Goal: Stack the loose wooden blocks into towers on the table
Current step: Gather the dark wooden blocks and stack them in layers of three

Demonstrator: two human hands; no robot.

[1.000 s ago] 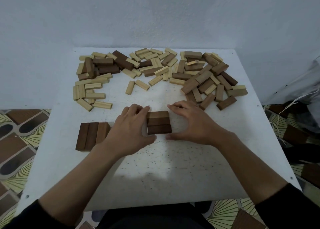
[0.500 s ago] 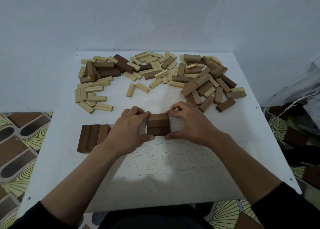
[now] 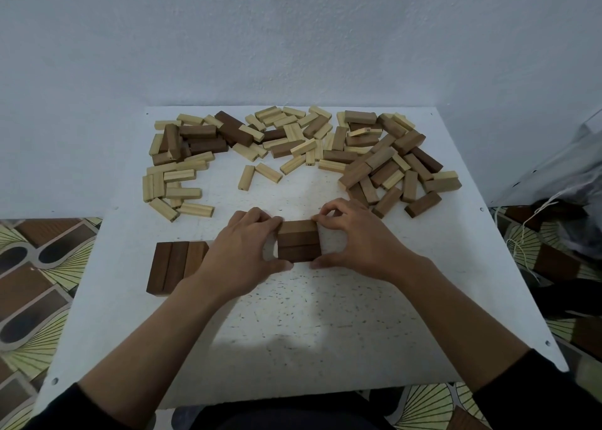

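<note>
Three dark brown blocks [image 3: 299, 240] lie side by side as one flat layer at the middle of the white table [image 3: 325, 325]. My left hand [image 3: 242, 250] presses against the layer's left end, thumb at its near corner. My right hand [image 3: 356, 237] clasps the right end, fingertips on the far corner. A second flat layer of three dark blocks [image 3: 174, 266] lies to the left, partly hidden by my left wrist. Loose light blocks [image 3: 176, 182] and brown blocks [image 3: 387, 165] are scattered across the far half of the table.
A pale wall rises directly behind the table's far edge. Patterned floor tiles [image 3: 35, 283] show on the left. Dark items and white cord [image 3: 527, 234] lie beyond the right edge. Two light blocks [image 3: 260, 175] lie apart near the table's middle.
Both hands have closed in tighter on the ends of the three-block layer, squaring it. The camera view has shifted slightly; the piles have not moved.
</note>
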